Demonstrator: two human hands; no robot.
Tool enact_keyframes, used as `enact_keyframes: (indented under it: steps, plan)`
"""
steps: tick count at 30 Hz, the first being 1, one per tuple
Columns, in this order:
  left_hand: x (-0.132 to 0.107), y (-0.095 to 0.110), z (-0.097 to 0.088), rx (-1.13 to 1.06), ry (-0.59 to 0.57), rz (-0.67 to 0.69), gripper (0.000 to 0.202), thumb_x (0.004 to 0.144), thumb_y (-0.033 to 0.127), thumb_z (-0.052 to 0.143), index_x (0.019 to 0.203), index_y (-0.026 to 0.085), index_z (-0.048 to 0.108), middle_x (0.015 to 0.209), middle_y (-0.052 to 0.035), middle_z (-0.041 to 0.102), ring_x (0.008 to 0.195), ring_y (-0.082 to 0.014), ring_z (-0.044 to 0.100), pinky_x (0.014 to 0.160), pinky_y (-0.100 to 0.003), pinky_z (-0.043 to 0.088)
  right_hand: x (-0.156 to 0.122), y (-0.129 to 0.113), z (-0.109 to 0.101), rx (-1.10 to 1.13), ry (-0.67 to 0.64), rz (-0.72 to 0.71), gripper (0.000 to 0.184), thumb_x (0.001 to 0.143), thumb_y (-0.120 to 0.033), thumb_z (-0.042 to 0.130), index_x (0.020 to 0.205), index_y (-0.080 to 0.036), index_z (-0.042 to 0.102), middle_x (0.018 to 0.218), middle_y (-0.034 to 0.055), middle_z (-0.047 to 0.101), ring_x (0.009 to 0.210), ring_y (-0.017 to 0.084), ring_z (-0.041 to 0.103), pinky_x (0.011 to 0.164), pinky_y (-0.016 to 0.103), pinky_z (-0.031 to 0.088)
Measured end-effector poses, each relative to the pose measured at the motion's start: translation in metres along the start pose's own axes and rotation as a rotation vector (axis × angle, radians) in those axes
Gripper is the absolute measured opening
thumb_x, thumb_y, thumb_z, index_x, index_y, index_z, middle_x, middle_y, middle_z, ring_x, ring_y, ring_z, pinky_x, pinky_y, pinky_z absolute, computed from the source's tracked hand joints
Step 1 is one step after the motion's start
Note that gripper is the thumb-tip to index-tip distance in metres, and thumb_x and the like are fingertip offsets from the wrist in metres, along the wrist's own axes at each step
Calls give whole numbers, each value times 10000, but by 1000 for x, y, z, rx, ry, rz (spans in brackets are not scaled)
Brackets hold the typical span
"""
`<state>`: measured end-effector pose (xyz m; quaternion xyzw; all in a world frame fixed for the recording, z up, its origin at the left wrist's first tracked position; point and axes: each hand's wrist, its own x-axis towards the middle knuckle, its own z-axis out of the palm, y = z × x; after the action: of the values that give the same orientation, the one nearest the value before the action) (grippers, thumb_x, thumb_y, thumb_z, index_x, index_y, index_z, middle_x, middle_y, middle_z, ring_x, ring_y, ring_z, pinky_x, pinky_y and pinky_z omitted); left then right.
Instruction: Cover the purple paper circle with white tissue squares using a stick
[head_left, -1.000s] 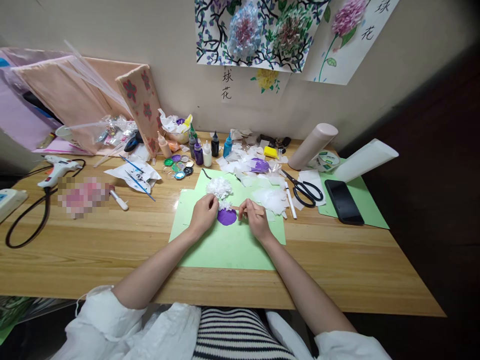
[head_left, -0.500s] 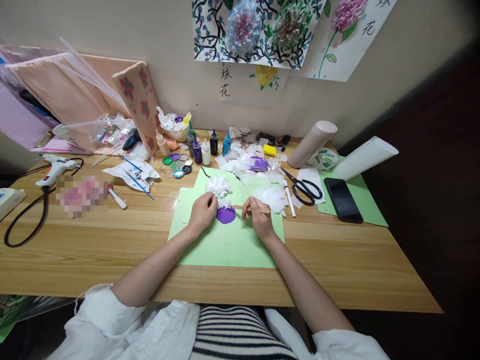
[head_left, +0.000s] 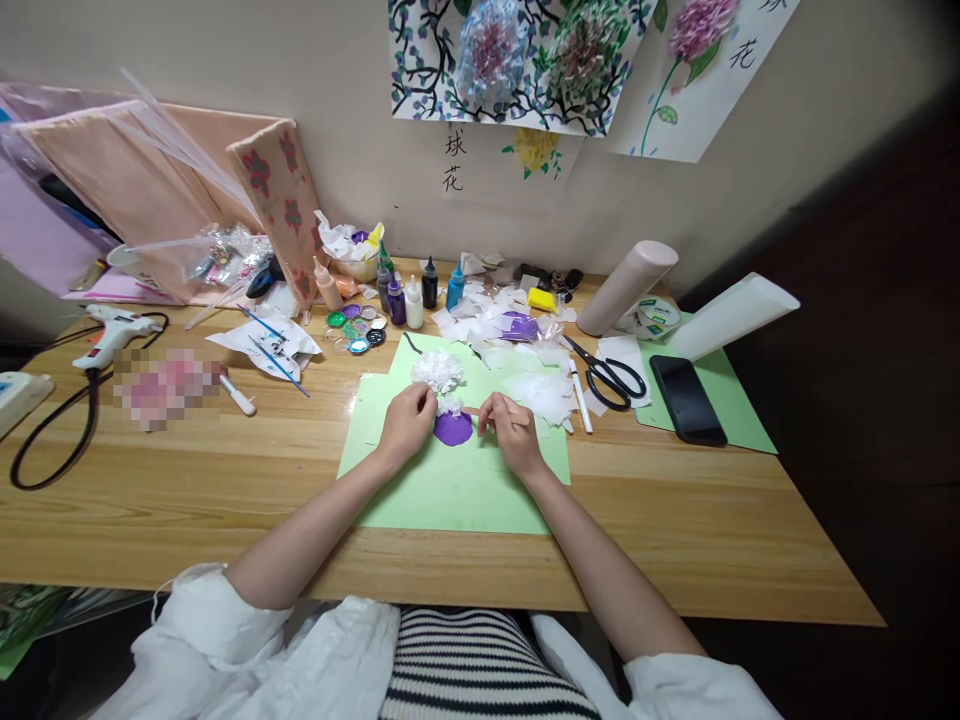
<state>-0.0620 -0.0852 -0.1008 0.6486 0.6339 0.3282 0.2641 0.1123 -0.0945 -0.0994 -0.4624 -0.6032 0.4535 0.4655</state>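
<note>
Left hand [head_left: 407, 420]: closed on white tissue tuft [head_left: 448, 405], held at purple disc [head_left: 454, 428] upper edge.
Right hand [head_left: 513, 432]: clamped on wooden stick [head_left: 472, 412], right of disc.

I see a light wood desk [head_left: 225, 520] vs. a beige wall [head_left: 360, 120] w/ flower pics [head_left: 517, 60] pinned up; dark floor [head_left: 885, 400] on rt.

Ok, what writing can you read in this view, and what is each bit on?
"球花": handwritten top to bottom on the white wall sheet, beside a yellow flower drawing.
"花": on the pink-flower poster, near its right edge; the character above it is cut off by the frame.
Tape roll: green label, too small to read.
Paint bottles: no legible labels.
</note>
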Motion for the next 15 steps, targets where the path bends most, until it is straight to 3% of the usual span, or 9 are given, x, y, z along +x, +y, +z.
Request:
enact_keyframes:
  steps: [10,13,15]
  plan:
    - [1,4,-1,-19,-4,-32,270,842,252,365,580,193,332,567,28,393,579,-126,385,562,-249,262,2,3,7,68,31,84,433,927,-473,353,642,-193,521,478,-29,497,459,103,488,486,234,380]
    - [1,2,-2,-32,-19,-37,263,831,251,367,582,190,305,571,33,379,577,-118,378,557,-242,253,-1,7,0,97,53,93,457,912,-502,365,620,-190,527,484,-19,506,455,104,481,463,231,364]
    - [2,0,-3,-45,-42,-29,266,817,247,382,575,187,291,562,38,372,568,-111,376,550,-235,253,-1,11,-11,149,184,76,468,889,-521,400,569,-194,499,447,-26,482,410,93,426,438,225,339]
